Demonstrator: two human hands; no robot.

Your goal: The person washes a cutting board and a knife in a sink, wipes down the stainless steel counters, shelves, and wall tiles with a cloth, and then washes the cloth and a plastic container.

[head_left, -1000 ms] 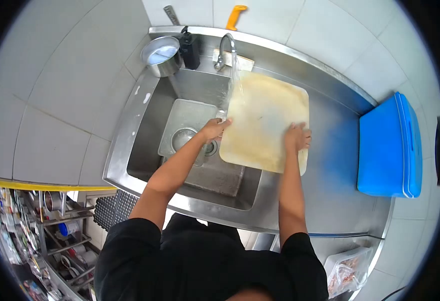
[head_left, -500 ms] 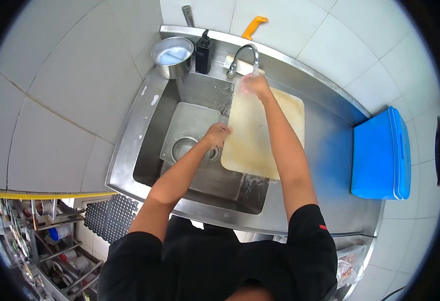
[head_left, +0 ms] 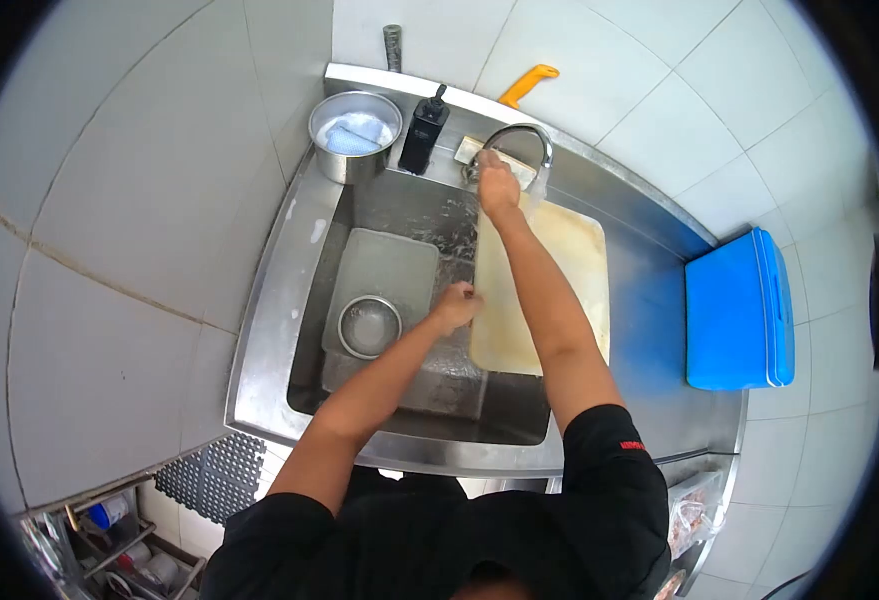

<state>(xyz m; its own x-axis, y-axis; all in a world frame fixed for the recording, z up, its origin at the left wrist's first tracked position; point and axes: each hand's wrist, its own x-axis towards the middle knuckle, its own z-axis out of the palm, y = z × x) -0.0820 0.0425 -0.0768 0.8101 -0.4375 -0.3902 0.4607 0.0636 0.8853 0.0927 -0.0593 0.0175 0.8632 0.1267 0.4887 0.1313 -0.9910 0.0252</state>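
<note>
A yellowish-white cutting board [head_left: 549,270] lies over the right part of the sink and onto the counter. My left hand [head_left: 456,308] is closed on its left edge. At the base of the curved metal faucet [head_left: 543,140], my right hand [head_left: 497,185] is closed on the fixture; its fingertips are partly hidden. Water [head_left: 536,195] runs from the spout onto the upper part of the board. Inside the sink [head_left: 439,405] a round metal strainer [head_left: 370,327] sits on a translucent plate or tray [head_left: 389,262].
A metal pot [head_left: 344,165] with a blue cloth [head_left: 354,135] and a black pump bottle [head_left: 424,130] stand at the back left. Behind the faucet lies a whitish block [head_left: 499,158]. An orange handle [head_left: 529,85] leans by the wall. A blue cooler box [head_left: 734,315] is on the right.
My right hand has moved from the running water to the faucet's base. My left hand stays at the board's left edge. The camera view has shifted somewhat.
</note>
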